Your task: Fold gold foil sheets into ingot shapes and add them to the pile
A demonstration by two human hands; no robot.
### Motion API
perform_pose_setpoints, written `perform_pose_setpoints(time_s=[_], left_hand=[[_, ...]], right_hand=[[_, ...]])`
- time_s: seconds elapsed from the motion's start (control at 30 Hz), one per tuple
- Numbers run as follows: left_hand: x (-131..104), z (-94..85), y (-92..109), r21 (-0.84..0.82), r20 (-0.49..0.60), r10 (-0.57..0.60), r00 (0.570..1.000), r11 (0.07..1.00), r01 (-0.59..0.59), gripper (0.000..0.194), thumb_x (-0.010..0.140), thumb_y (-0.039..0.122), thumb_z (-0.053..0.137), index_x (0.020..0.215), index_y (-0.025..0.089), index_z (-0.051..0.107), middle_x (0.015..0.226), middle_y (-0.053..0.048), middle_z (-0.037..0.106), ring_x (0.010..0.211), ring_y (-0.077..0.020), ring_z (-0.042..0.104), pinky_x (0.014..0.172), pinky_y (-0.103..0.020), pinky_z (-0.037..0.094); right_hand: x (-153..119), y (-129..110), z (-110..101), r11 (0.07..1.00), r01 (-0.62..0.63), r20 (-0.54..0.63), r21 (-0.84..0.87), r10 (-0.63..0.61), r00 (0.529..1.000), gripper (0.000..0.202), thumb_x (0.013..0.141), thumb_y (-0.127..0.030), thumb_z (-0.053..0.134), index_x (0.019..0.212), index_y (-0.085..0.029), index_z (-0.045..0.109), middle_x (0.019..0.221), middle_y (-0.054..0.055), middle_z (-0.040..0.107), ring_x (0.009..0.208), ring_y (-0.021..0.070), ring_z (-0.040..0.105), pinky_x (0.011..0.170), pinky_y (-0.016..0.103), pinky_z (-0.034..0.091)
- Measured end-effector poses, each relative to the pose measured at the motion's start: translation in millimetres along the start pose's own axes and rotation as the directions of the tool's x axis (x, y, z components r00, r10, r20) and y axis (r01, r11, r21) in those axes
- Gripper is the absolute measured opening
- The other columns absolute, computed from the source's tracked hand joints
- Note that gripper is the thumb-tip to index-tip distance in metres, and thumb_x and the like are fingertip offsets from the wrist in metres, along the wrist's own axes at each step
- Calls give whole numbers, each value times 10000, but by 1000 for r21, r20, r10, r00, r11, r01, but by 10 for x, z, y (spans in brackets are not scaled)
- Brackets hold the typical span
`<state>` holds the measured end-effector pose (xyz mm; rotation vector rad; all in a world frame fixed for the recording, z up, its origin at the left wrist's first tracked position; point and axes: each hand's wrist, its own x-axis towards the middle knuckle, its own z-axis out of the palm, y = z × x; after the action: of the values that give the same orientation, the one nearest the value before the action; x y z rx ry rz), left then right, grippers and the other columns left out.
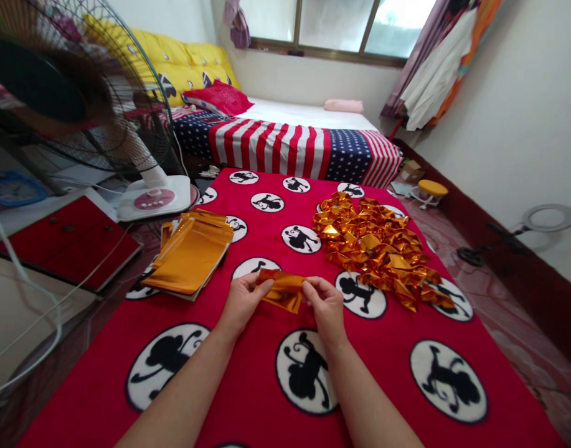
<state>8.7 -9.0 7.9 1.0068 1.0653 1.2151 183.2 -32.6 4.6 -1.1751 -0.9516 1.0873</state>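
Observation:
Between my two hands is a small sheet of shiny gold foil paper (284,292), held just above the red cloth. My left hand (242,300) pinches its left edge, thumb on top. At the right edge my right hand (326,305) grips it between thumb and fingers. To the left lies a stack of flat gold foil sheets (189,252), with pale backing showing at its edge. On the right is a pile of folded gold foil pieces (373,239), crumpled and ingot-like in shape.
A red cloth with monkey prints (369,379) covers the table. A running fan (154,196) stands at the left beside a red box or board (65,239). Behind is a bed with a stars-and-stripes cover (285,146). A yellow stool (432,188) and a ring-light stand (549,218) are at the right.

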Motion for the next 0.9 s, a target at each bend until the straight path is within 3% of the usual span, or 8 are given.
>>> perform_pose_setpoints(time_s=[0.9], left_hand=[[24, -24, -58, 131, -1, -1, 1000, 991, 1, 352, 698, 393, 757, 887, 96, 751, 775, -61, 739, 698, -177, 653, 664, -255, 518]], right_hand=[[8, -1, 12, 997, 3, -40, -72, -6, 999, 212, 753, -371, 693, 757, -161, 663, 627, -16, 625, 516, 103, 518, 493, 211, 411]])
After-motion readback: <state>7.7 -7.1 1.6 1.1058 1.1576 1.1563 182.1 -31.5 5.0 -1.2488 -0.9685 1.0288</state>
